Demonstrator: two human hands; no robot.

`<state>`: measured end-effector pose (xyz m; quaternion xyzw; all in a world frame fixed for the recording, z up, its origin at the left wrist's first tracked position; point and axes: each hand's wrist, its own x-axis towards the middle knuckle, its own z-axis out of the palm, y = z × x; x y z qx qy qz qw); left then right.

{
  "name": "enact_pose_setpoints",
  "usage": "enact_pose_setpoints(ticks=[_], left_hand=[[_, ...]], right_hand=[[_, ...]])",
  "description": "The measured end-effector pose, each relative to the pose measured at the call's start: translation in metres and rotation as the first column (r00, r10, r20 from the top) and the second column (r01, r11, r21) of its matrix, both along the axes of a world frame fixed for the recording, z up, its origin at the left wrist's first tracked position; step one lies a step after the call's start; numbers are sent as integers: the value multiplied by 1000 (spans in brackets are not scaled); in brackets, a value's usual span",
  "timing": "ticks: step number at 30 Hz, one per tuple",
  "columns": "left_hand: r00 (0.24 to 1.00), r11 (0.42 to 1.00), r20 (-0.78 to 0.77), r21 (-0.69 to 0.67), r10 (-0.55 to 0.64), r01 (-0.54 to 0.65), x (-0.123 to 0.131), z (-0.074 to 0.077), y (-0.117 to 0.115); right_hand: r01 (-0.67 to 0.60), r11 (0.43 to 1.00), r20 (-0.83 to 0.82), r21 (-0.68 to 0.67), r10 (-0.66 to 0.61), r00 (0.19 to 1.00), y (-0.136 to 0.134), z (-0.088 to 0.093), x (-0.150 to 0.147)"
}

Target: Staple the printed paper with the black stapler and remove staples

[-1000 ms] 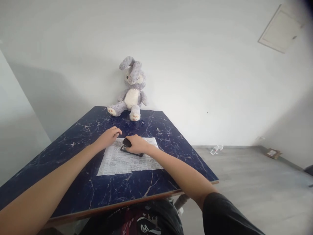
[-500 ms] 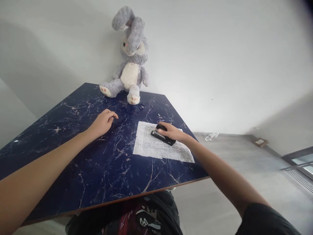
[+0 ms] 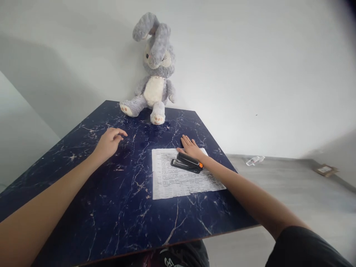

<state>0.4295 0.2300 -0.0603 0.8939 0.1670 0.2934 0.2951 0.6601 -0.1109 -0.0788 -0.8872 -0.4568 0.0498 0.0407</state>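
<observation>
Sparse home room — plush rabbit (image 3: 154, 79) on marble-look table (image 3: 105, 193), bare white wall (image 3: 250, 55)

Plush rabbit (image 3: 157, 87), blue table (image 3: 111, 207), floor bottle (image 3: 254, 160)

Bare forearms; black short sleeve (image 3: 303, 246); dark printed garment (image 3: 178, 256).

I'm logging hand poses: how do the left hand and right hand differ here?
The left hand is loosely curled on the bare table, away from the paper; the right hand lies flat and outstretched at the paper's far edge beside the stapler. Both are empty, palms down.
</observation>
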Motion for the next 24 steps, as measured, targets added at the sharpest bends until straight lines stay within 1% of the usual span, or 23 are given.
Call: enact_pose_setpoints(ticks=[3,6,9,11,12,14,16,19,21,24], left_hand=[[997,996,48,-66,61,-58,-2,8,12],[980,978,120,-159,156,-136,-7,19,26],[935,924,163,-279,314,-262,-16,25,44],[901,884,162,-325,403,-337,-22,24,53],[890,871,154,-332,428,-362,-24,22,55],[894,873,137,-321,426,-367,-27,16,56],[922,904,115,-273,369,-328,-28,11,53],[960,953,79,-164,269,-254,-26,7,45],[972,968,46,-106,232,-226,-24,7,39],[986,986,-28,-26,165,-165,-19,9,27]], right_hand=[[-81,996,-3,45,81,997,44,2,-27],[-187,972,-26,143,192,981,99,3,-73],[-285,929,-50,236,304,951,150,4,-122],[-315,900,-13,301,334,942,170,4,-145],[-336,886,-1,319,355,935,174,4,-153],[-357,876,-8,324,380,925,170,3,-159],[-347,883,-23,315,372,928,153,2,-153],[-296,914,-10,277,311,950,116,2,-128],[-252,936,-10,245,262,965,91,1,-108],[-197,945,5,261,202,979,62,-4,-81]])
